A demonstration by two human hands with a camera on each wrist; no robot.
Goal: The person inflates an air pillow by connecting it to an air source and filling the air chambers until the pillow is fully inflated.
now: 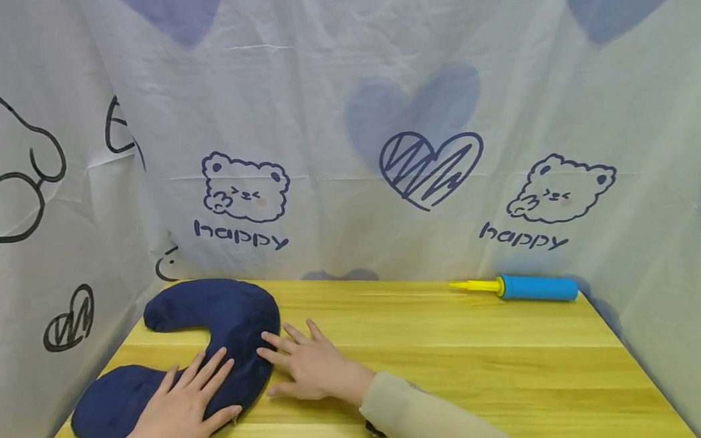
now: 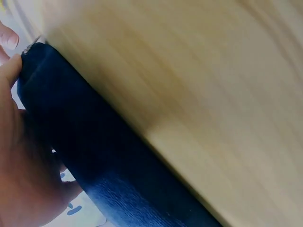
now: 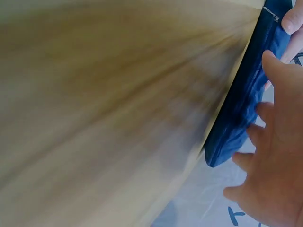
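Note:
A navy U-shaped neck pillow [image 1: 245, 319] lies flat at the left of the table, its opening facing left. My left hand [image 1: 178, 410] rests on the pillow's near part, fingers straight and spread. At the curved right side of the pillow is my right hand [image 1: 314, 365], its fingertips right at the edge and the fingers loosely extended. The right wrist view shows a zipper pull [image 3: 272, 14] on the pillow's side seam, close to the left thumb. In the left wrist view the left hand [image 2: 28, 165] lies along the pillow's side [image 2: 94, 137].
A blue hand pump [image 1: 538, 288] with a yellow nozzle [image 1: 475, 286] lies at the back right of the wooden table [image 1: 455, 353]. White printed cloth [image 1: 320, 113] hangs behind the table and along both sides.

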